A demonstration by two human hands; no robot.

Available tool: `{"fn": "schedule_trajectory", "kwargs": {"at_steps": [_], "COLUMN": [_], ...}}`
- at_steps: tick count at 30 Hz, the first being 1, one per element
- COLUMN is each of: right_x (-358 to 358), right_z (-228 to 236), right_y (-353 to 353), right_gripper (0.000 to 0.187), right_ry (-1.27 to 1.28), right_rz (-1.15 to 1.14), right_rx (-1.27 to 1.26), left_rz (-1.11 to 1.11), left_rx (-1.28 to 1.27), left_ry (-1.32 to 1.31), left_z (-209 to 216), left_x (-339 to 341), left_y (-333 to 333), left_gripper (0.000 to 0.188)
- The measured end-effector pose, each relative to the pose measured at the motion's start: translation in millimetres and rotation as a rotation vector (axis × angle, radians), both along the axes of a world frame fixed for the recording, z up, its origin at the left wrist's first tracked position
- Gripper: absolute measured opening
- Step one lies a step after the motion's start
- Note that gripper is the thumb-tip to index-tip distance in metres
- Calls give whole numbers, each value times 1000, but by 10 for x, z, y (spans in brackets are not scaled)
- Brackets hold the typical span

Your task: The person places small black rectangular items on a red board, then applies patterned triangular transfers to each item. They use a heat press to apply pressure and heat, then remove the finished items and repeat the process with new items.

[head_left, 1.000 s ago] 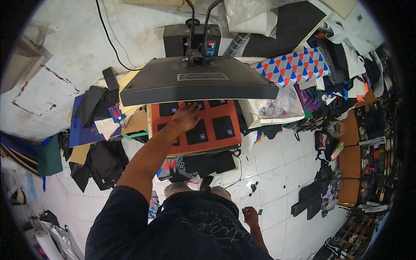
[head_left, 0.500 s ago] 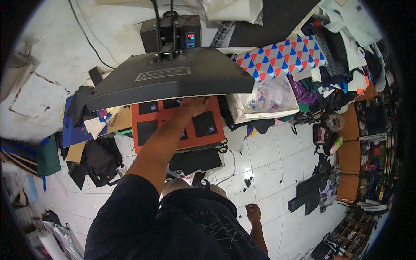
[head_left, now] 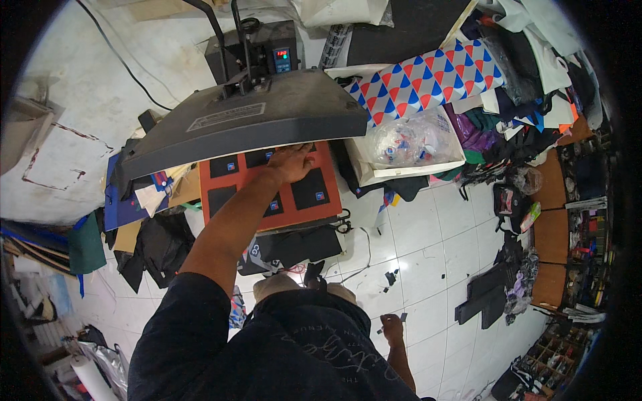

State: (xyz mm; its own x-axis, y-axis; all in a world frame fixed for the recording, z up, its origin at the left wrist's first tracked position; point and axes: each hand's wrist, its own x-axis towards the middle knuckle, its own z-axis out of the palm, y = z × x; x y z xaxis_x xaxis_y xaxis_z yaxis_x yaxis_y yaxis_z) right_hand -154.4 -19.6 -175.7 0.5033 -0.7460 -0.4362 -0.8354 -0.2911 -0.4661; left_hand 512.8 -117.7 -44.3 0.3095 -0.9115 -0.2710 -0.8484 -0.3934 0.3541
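My left hand (head_left: 292,164) reaches under the raised upper plate (head_left: 234,127) of a heat press. It rests palm down, fingers spread, near the far edge of an orange-red pad (head_left: 301,216). Several black flat fabric pieces lie in rows on this pad, most showing a small blue-and-red printed mark. One black piece (head_left: 259,158) is beside my fingers; another, larger in view, black piece (head_left: 309,192) is at the near right. My right hand (head_left: 392,328) hangs low at my right side over the floor, fingers curled. Whether it holds anything is hidden.
Right of the press stands an open white box (head_left: 388,175) with a clear plastic bag, beside a patterned roll (head_left: 428,81). The press control box (head_left: 257,50) is behind. Black scraps (head_left: 391,279) lie on the tiled floor. Scissors (head_left: 343,222) hang at the press's front right.
My left hand has drawn slightly left on the pad, and its fingers show more clearly. The whole view has shifted a little. My right hand still hangs at my side.
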Motion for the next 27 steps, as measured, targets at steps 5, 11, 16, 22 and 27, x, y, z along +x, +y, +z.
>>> {"fn": "schedule_trajectory", "kwargs": {"at_steps": [5,11,16,22,27], "right_x": [479,-131,-146,-196,427], "right_z": [344,-119,-17,-81,434], "right_y": [-294,-220,-197,-454,-856], "right_gripper": [30,24,30,37,24], "right_ry": [1,-206,-62,15,-104], "right_rz": [-529,-388,-520,-542,-611], "right_rx": [333,214,385,417,389], "left_rz": [14,366,385,432,493], "left_rx": [-110,-328,-274,6,1], "left_ry": [-2,-177,-279,-321,-383], "left_z": [87,178,186,-20,26], "left_x": [90,515,925,1007,973], "left_y": [112,660,1576,1763,1790], "left_gripper": [56,36,37,48,47]}}
